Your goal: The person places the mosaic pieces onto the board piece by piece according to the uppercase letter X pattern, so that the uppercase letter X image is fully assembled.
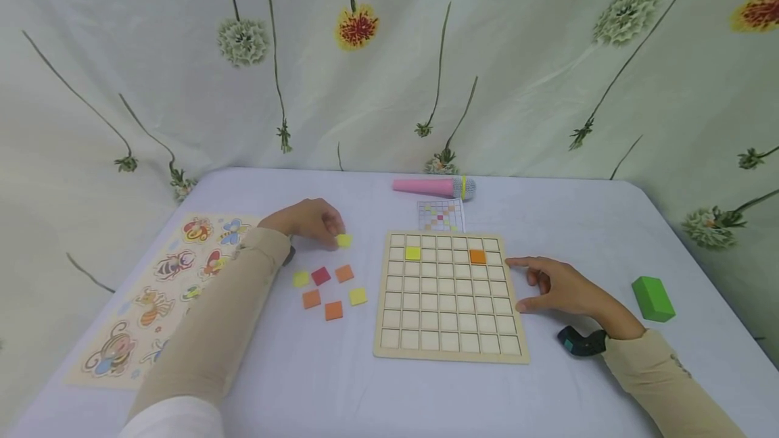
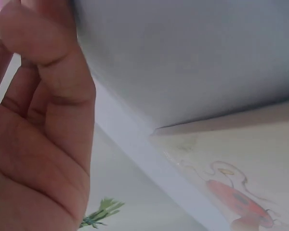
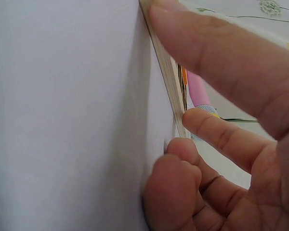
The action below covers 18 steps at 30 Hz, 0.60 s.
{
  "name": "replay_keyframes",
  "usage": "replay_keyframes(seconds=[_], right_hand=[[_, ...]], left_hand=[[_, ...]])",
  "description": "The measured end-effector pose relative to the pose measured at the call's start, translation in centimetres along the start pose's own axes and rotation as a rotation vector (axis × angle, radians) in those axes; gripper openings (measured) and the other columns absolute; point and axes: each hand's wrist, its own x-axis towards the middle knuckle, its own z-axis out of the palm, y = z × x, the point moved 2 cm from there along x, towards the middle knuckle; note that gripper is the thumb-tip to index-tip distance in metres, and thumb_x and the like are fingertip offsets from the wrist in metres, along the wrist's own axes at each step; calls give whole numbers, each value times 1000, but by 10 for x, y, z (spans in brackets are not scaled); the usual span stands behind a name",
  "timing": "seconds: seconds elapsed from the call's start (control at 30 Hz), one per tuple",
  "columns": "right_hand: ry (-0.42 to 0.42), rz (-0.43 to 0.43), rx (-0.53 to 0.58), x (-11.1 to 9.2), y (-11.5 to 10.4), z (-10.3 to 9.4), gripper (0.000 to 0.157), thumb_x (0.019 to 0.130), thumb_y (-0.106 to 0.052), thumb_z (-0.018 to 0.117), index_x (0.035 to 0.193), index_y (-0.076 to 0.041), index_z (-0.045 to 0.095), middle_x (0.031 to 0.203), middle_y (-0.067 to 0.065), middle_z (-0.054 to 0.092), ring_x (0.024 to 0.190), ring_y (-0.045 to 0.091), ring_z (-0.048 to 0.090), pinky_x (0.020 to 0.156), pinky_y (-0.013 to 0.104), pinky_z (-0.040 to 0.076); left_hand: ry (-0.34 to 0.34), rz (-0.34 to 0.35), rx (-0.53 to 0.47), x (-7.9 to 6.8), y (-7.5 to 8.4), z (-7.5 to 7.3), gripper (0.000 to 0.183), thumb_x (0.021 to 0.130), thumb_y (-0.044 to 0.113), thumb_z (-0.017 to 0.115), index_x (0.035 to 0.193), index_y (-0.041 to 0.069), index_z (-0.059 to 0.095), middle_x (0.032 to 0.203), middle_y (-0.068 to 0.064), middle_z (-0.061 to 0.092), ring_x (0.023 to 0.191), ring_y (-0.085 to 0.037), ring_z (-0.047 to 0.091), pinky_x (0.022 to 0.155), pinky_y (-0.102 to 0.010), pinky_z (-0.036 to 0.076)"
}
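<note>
A small yellow square tile [image 1: 343, 240] is at the fingertips of my left hand [image 1: 312, 222], which pinches it left of the board's upper corner. The left wrist view shows that hand's bent thumb [image 2: 62, 72], with the tile hidden. A wooden grid board [image 1: 450, 358] lies in the middle of the table, holding a yellow tile [image 1: 413, 253] and an orange tile [image 1: 477, 257] in its upper rows. My right hand [image 1: 562, 287] rests against the board's right edge, thumb and index finger stretched to it, the other fingers bent. Several loose tiles, including a red tile [image 1: 320, 276], lie near my left hand.
Behind the board lie a printed pattern card [image 1: 441, 215] and a pink toy microphone [image 1: 426, 186]. An insect picture board [image 1: 176, 265] sits at the left, partly under my left forearm. A green block [image 1: 654, 299] stands at the right.
</note>
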Motion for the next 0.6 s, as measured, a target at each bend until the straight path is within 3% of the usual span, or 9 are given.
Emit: replay_keyframes(seconds=[0.6], right_hand=[[6,-10,1,0,1,0,76,81,-14,96,144,9,60,94,2,51,73,11,45,65,27,39]], left_hand=[[74,102,-20,6,35,10,20,87,17,85,105,13,78,97,-2,72,99,-24,60,90,-42,51]])
